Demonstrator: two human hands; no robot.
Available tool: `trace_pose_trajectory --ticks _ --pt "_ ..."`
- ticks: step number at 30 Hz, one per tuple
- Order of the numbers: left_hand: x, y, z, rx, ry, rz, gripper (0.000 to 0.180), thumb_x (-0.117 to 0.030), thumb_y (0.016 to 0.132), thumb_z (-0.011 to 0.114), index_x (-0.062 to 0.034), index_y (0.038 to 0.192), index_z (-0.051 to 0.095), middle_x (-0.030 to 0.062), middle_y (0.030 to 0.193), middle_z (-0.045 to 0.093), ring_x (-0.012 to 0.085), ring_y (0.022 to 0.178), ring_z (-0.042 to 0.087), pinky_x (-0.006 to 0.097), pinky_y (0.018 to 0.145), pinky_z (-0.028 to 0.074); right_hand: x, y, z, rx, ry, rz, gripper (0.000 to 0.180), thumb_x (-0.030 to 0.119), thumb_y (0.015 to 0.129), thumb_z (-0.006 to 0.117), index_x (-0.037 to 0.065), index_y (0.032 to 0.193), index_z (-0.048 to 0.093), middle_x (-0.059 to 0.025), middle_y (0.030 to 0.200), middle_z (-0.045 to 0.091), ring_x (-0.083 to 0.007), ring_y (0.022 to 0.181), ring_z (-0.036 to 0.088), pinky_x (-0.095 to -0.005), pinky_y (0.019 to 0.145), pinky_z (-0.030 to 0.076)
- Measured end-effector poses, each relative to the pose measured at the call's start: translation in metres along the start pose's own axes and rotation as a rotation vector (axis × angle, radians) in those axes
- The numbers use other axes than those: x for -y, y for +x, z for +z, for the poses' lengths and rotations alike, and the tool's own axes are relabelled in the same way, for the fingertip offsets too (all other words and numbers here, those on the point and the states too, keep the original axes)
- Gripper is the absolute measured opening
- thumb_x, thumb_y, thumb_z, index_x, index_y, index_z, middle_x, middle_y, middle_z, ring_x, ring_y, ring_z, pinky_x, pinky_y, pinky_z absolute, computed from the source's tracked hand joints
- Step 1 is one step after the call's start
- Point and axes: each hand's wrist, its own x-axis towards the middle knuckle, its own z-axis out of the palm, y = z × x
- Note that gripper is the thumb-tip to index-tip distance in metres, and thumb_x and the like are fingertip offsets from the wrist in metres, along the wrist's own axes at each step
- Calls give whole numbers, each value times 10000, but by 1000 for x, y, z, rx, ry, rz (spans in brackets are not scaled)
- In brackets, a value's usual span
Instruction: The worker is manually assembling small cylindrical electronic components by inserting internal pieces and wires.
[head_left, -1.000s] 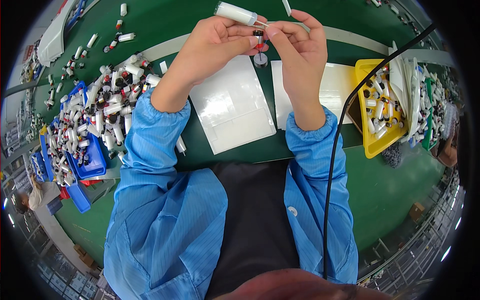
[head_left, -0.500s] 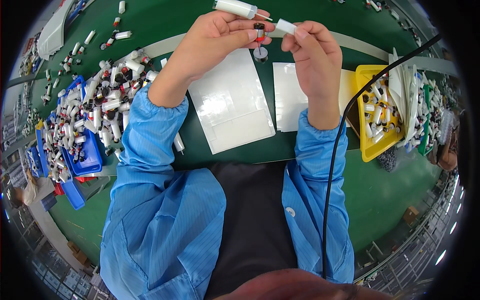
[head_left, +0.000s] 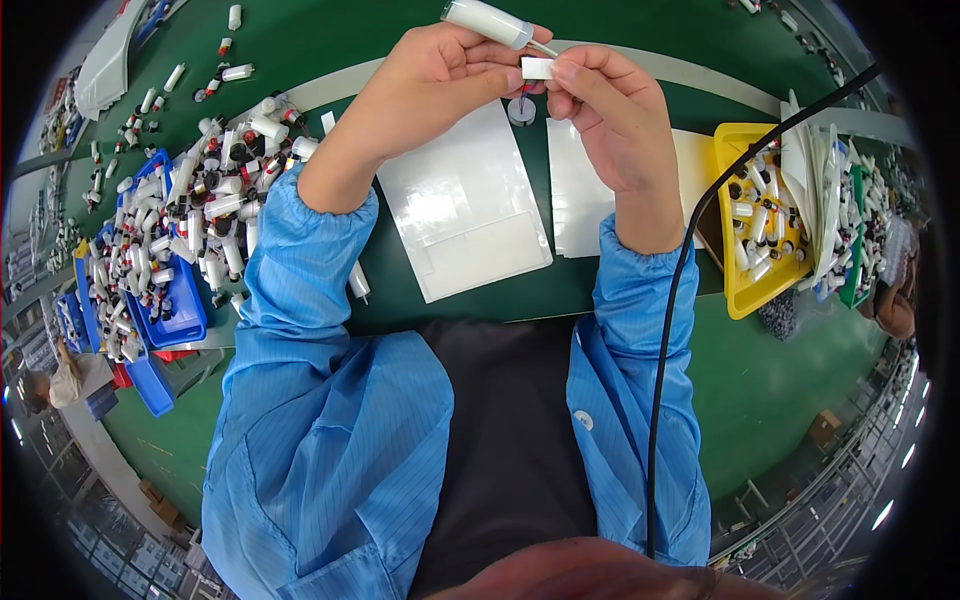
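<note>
My left hand (head_left: 430, 85) is closed round a white cylinder (head_left: 487, 21) with a clear outer layer. A thin pale rod (head_left: 543, 48) sticks out of its right end. My right hand (head_left: 615, 105) pinches a small white rectangular piece (head_left: 537, 68) between thumb and fingers. The left edge of that piece meets my left thumb tip. Behind it a small red and dark part is mostly hidden, and a round silver disc (head_left: 521, 109) shows just below. Whether the disc hangs from wires or lies on the table I cannot tell.
White sheets (head_left: 470, 215) lie on the green table before me. A large heap of white cylinders (head_left: 225, 205) spills round a blue bin (head_left: 180, 325) on the left. A yellow bin (head_left: 740, 290) with similar parts stands right. A black cable (head_left: 690, 235) crosses the view there.
My right hand has moved left with the white piece, bringing it against my left thumb. The small red and black part is now mostly covered. The white cylinder has shifted slightly right.
</note>
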Motion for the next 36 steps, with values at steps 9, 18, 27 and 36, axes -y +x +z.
trace_pose_trajectory --ticks 9,18,27,36 --pt "7 0 -1 -69 13 -29 336 -12 973 603 41 1304 585 120 1321 623 185 1130 651 321 970 555 -6 -1 6 -68 -130 -42 146 55 916 688 -21 1040 698 -68 888 696 -114 738 603 -239 686 469" --pt "5 3 -3 -93 1 -83 336 -63 974 625 35 1294 610 129 1200 687 185 1090 663 319 958 553 -6 2 -3 76 171 -73 116 61 943 629 -15 1023 663 -69 858 652 -144 766 607 -274 721 490" --pt "-1 1 -2 -54 -300 -164 261 -28 982 611 61 1227 608 114 1099 697 138 933 672 256 816 560 -6 4 -4 59 45 -64 109 89 984 574 10 1034 631 -68 888 637 -137 785 579 -284 745 478" --pt "4 3 -4 20 -258 -105 275 -49 965 653 47 1221 619 87 1057 697 143 936 669 270 814 556 -8 7 -7 102 66 65 145 101 948 658 10 1054 695 -44 903 677 -110 788 606 -248 736 484"
